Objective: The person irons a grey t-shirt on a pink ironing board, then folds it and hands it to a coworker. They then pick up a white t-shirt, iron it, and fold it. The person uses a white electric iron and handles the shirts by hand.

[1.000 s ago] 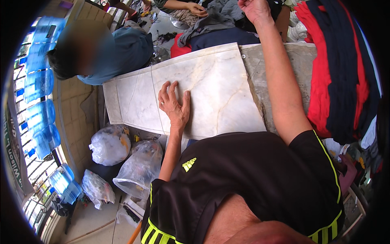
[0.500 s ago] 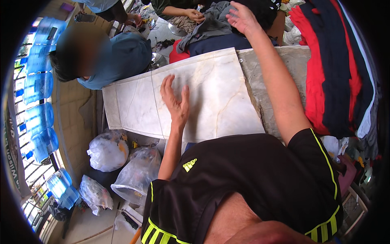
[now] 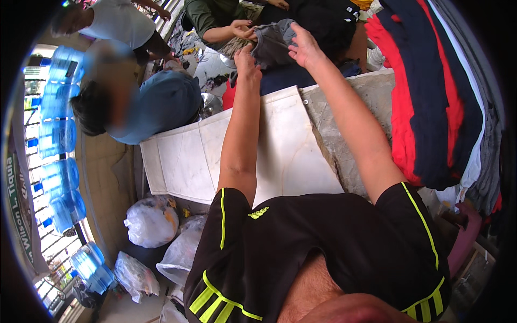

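Note:
Both my arms stretch forward over a white marble slab (image 3: 280, 145) toward a crumpled grey cloth (image 3: 273, 44). My left hand (image 3: 248, 64) is at the cloth's near left side, its fingers loosely bent and apart, with nothing seen in them. On the other side my right hand (image 3: 306, 47) is open, fingers spread, beside the cloth's right edge; whether it touches is unclear. A co-worker's hand (image 3: 243, 30), from an olive sleeve, is at the cloth's far left. Dark navy fabric (image 3: 288, 78) lies beneath and in front of the cloth.
Red and navy fabric is stacked (image 3: 425, 97) at the right. A person in a blue shirt (image 3: 164, 107) bends beside the slab's left end; another in white (image 3: 121, 24) stands behind. Blue water jugs (image 3: 56, 134) line the left. Filled plastic bags (image 3: 152, 220) sit below the slab.
My left hand has moved forward from over the slab to the grey cloth. My right hand has shifted slightly left and nearer. The person in white has come further into view.

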A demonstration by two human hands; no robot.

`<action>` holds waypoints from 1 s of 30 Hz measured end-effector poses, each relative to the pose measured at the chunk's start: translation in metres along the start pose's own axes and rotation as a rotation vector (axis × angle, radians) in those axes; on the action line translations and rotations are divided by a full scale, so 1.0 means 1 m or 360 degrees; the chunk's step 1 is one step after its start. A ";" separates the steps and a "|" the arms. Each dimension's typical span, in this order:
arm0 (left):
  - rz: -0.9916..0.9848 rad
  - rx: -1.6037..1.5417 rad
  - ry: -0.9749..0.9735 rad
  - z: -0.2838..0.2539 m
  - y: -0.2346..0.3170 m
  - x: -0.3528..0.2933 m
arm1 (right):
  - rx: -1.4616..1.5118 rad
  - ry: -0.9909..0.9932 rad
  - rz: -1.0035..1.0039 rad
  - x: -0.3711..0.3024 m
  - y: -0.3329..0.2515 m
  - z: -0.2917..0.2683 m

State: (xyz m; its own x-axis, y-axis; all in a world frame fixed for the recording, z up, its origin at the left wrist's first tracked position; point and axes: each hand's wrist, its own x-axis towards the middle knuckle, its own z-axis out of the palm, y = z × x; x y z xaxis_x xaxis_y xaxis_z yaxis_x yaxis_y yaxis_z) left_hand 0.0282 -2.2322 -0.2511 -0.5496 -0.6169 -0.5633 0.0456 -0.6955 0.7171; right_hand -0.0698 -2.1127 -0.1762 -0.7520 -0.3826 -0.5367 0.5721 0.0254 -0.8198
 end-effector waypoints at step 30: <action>0.1933 0.1089 -0.0922 0.049 0.198 -0.078 | -0.0510 0.0038 -0.1775 -0.092 -0.001 0.022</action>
State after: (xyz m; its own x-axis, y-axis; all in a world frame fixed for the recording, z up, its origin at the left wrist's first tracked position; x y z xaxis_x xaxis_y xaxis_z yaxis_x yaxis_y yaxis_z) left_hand 0.0391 -2.3043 -0.0451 -0.7156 -0.3341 0.6135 0.4048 0.5175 0.7539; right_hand 0.0059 -2.0973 -0.1211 -0.7945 -0.3225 0.5146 -0.5185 -0.0811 -0.8512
